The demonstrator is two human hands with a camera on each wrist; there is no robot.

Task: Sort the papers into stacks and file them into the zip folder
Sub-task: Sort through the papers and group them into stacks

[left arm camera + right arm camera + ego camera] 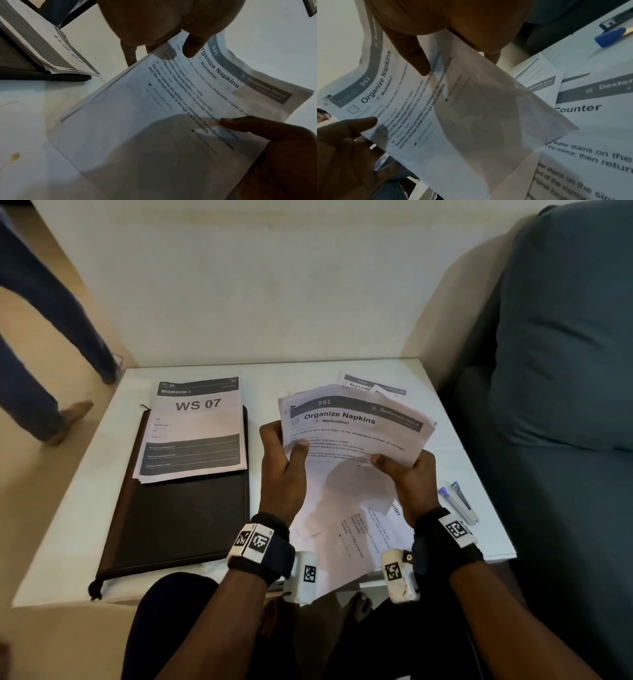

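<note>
"Organize Napkins" sheets held raised, tilted, above loose papers. "WS 07" stack laid on closed dark zip folder.

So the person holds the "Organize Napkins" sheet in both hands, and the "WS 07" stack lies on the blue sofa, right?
Not quite. Both hands, left hand and right hand, do hold the Organize Napkins sheet, but the head view shows the WS 07 stack lying on the dark zip folder, not on the sofa.
</note>
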